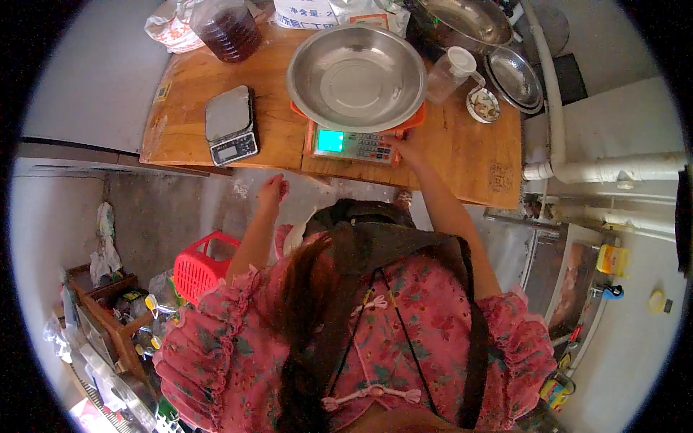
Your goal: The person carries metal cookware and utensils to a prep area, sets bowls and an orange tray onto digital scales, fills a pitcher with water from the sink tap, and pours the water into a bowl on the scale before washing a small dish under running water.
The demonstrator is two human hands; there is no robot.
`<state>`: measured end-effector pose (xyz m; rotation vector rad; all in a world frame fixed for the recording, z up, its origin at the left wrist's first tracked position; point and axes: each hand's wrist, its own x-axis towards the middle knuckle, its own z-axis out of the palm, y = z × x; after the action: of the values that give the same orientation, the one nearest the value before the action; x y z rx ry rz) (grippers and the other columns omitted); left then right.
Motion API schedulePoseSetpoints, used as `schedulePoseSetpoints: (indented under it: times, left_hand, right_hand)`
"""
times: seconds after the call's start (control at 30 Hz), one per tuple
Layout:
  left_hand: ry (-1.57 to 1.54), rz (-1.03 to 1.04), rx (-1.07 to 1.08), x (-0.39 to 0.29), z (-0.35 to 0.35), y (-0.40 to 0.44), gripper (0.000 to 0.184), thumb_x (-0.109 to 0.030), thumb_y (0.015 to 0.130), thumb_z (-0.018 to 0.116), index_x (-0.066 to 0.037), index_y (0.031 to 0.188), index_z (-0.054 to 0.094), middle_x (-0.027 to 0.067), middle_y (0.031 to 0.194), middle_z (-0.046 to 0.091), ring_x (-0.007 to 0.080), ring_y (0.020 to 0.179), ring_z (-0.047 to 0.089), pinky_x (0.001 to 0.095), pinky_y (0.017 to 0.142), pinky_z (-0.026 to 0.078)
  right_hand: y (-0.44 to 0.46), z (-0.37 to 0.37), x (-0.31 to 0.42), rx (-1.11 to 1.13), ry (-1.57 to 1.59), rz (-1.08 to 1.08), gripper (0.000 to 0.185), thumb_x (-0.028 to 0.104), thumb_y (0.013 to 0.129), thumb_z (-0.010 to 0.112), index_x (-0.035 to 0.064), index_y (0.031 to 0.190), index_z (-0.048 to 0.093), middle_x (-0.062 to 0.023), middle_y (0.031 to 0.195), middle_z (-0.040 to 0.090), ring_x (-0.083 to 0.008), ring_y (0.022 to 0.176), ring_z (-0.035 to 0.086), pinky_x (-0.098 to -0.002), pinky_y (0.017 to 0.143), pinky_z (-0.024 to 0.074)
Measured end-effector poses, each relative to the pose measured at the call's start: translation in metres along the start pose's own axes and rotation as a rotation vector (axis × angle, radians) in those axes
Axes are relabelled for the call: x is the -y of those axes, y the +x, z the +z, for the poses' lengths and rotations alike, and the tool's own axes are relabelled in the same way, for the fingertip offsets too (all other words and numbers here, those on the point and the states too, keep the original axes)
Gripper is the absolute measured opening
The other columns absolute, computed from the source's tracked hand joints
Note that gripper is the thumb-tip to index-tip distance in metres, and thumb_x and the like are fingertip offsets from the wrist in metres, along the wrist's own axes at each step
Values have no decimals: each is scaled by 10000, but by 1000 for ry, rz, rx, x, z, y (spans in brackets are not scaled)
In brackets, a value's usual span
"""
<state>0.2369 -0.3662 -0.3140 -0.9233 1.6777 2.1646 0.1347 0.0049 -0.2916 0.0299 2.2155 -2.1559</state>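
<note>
A wide, shallow steel basin (350, 79) with nothing in it sits on an orange digital scale (364, 146) near the table's front edge. The scale's display glows green. My right hand (406, 150) is at the right end of its keypad, fingers reaching out to the buttons and holding nothing. Away from the table's edge, my left hand (273, 191) hangs in the air with its fingers curled in, and I see nothing in it. A small flat digital scale (231, 123) with a grey plate lies left of the orange one.
At the back of the wooden table (281, 155) stand a plastic jug of dark liquid (226, 30) and white bags (304, 14). To the right are a clear measuring jug (451, 72), a small bowl (482, 105) and steel pans (514, 78). A red plastic stool (201, 267) stands lower left.
</note>
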Motion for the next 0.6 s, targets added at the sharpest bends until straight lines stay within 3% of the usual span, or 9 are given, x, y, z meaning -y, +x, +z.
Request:
schedulePoseSetpoints:
  times: [0.07,0.13,0.27,0.33,0.43,0.6]
  left_hand:
    - [22,17,32,-11,14,-5,188,-162,811,488,-22,929,527,65,706,562,113,560,519,217,465,415]
    - [30,63,81,-17,25,-8,187,-159,809,492,-15,922,528,71,721,565,120,585,526,222,496,423]
    - [340,356,65,-36,53,-3,226,-179,794,517,0,929,548,81,759,572,151,634,538,260,576,430]
    - [544,560,31,-53,69,-4,246,-189,785,529,1,938,558,84,775,575,158,657,542,272,607,426]
    - [724,687,-41,-63,84,15,249,-198,766,545,-21,938,579,83,761,579,153,660,543,273,605,423]
    - [587,728,82,-64,94,36,247,-193,732,576,-37,922,594,80,699,584,153,631,542,271,585,418]
  right_hand:
    - [-15,10,40,-21,81,76,621,68,623,692,22,1128,331,-96,1053,461,-201,923,501,-305,770,445]
    - [-12,7,31,-16,49,46,624,69,624,692,21,1130,331,-97,1053,461,-200,947,489,-308,782,440]
    - [-6,2,9,2,60,51,623,85,627,694,20,1134,339,-106,1069,459,-201,976,476,-317,806,426]
    - [-12,5,28,-28,9,129,618,90,626,694,17,1133,348,-110,1081,458,-204,978,477,-319,806,425]
    - [-23,14,63,-33,27,155,611,96,626,693,15,1131,359,-112,1093,460,-209,979,481,-324,808,424]
    - [-10,4,27,-18,-33,122,580,90,627,688,16,1110,375,-102,1065,477,-202,929,508,-311,774,443]
